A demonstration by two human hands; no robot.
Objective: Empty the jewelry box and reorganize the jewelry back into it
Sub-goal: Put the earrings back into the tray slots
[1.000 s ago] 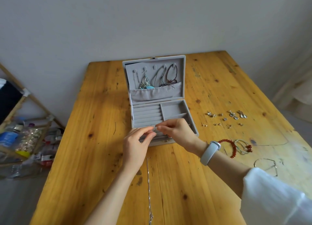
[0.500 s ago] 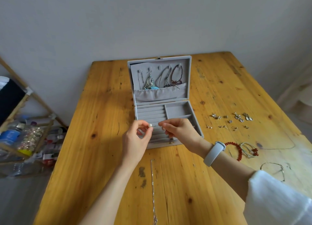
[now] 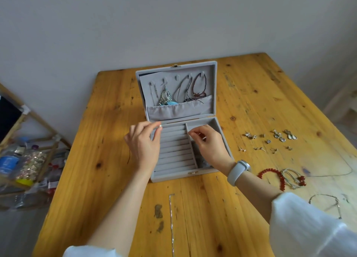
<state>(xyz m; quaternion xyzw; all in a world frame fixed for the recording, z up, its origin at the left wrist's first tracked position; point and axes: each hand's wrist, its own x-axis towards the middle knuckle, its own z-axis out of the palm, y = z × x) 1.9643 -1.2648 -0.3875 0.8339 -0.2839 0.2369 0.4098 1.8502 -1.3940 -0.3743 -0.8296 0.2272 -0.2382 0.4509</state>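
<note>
The left hand (image 3: 143, 142) has its grip pinched on one small pearl earring (image 3: 160, 126) above the ring rolls of the open jewelry box (image 3: 222, 125) on the worktop (image 3: 100, 179); the right hand (image 3: 209, 142) has curled fingers, contents unclear.

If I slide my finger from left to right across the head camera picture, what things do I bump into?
Wooden rack with bottles → left hand pinching a small pearl piece → right hand → white wristband → red bead bracelet → thin chain.

One head-worn wide-angle view is given, aimed forward and steeply down from close above the yellow pine-plank table (image 3: 251, 102).
</note>
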